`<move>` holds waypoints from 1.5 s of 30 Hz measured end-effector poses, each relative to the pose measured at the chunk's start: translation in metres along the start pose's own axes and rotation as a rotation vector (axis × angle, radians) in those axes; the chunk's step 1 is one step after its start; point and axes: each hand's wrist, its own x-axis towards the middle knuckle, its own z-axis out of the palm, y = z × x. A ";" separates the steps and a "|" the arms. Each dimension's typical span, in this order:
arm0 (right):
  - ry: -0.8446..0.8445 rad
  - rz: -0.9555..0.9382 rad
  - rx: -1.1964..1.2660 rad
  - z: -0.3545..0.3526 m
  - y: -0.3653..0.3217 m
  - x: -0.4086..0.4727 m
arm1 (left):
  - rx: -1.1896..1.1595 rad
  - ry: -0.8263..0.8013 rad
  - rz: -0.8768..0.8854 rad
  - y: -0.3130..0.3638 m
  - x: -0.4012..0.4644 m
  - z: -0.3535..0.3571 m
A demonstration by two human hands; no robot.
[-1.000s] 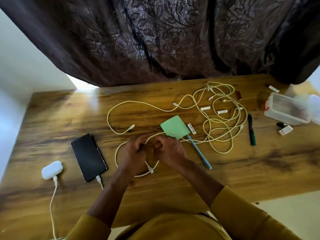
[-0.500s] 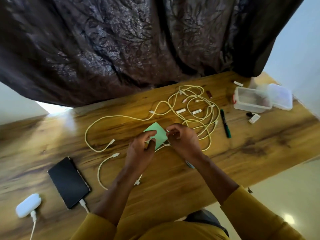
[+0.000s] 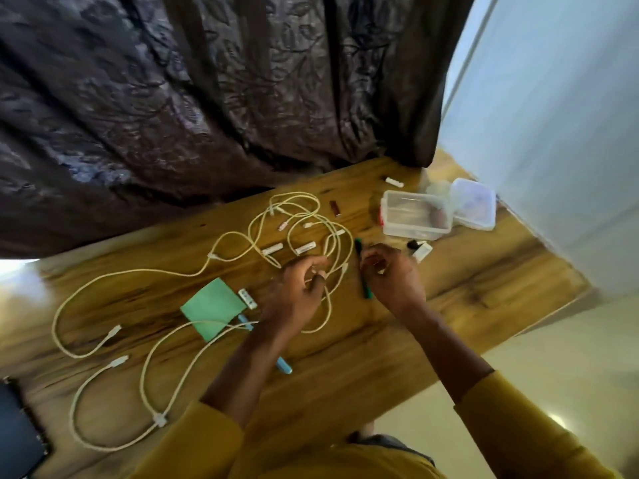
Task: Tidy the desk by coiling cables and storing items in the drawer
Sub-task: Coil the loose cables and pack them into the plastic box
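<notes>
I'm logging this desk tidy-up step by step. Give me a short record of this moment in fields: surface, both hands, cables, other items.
surface: wooden desk, dark curtain behind it
left hand: fingers curled round a strand of the tangled cables
right hand: fingers curled, pinching something small and white; what it is cannot be told
loose cable: uncoiled, on the near left of the desk
other items: green notepad, blue pen, green marker, clear plastic box with its lid beside it, phone at the left edge
</notes>
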 end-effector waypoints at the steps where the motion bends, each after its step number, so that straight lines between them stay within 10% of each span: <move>1: 0.018 0.007 -0.026 -0.008 0.010 0.006 | 0.025 -0.013 -0.008 0.006 0.007 0.009; 20: 0.072 -0.077 -0.282 -0.094 0.123 0.113 | 0.252 -0.125 0.075 0.084 0.119 0.151; 45: -0.215 -0.301 -0.267 -0.051 0.087 0.131 | 0.322 -0.003 -0.017 0.060 0.188 0.122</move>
